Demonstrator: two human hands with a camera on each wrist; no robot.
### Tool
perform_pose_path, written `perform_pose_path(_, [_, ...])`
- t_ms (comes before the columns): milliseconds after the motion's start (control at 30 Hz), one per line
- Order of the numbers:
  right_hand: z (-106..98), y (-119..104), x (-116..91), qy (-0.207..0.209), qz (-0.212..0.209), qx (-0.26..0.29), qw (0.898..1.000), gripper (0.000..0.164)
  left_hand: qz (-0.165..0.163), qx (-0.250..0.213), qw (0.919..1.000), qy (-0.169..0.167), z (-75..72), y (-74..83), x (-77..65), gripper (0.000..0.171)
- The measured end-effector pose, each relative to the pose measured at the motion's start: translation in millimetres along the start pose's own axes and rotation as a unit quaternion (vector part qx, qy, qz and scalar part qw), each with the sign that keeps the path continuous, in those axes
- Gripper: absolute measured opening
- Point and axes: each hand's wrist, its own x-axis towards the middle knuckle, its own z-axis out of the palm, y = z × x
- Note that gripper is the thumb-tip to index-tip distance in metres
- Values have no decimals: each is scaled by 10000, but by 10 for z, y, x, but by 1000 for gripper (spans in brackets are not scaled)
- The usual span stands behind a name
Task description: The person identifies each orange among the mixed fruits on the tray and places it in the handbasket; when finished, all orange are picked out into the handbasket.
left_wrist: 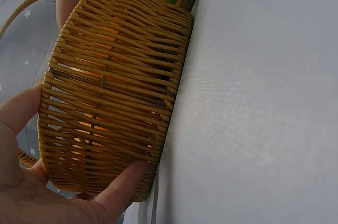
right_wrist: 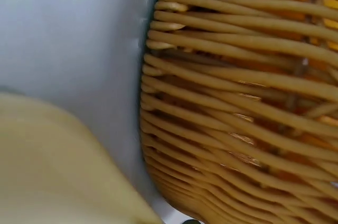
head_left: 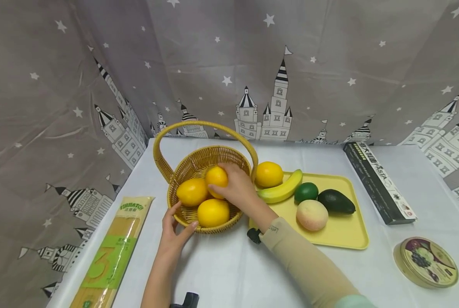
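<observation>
A round woven basket (head_left: pixel 173 204) with a tall arched handle stands on the white table, two yellow lemons (head_left: pixel 213 213) lying in it. Reaching in from the right, my right hand (head_left: pixel 237 186) holds a third lemon (head_left: pixel 216 179) over the basket's inside, fingers and thumb around it. My left hand (head_left: pixel 174 231) grips the near left side of the basket, with fingertips at the rim. The left wrist view shows the left hand (left_wrist: pixel 79 203) spread against the woven wall (left_wrist: pixel 113 86). Only the basket's outer wall (right_wrist: pixel 237 108) and a sleeve show in the right wrist view; the right hand is hidden there.
Right of the basket, a yellow tray (head_left: pixel 345 239) bears a banana (head_left: pixel 281 191), a lemon (head_left: pixel 269 174), a small green fruit (head_left: pixel 306 192), an avocado (head_left: pixel 335 202) and a peach (head_left: pixel 312 215). Farther right are a pasta box (head_left: pixel 380 184) and round tin (head_left: pixel 427 262). A noodle packet (head_left: pixel 111 252) lies left.
</observation>
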Motion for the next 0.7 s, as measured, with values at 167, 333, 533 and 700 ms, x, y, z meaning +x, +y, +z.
perform_pose_path(167, [79,43,25,-174,178,-94,9996,69,-12,29,10000,25,1,13,-5,80])
perform_pose_path(333, [106,51,24,-459,275,-623,9966,67,-5,43,10000,44,7,12,-9,80])
perform_pose_path(533, [116,54,-7,-423,98,-938,9946,66,24,17,10000,76,19,6,-4,79])
perform_pose_path(700, [65,27,-75,-325,-34,-865,9957,67,19,16,10000,70,7,11,-10,80])
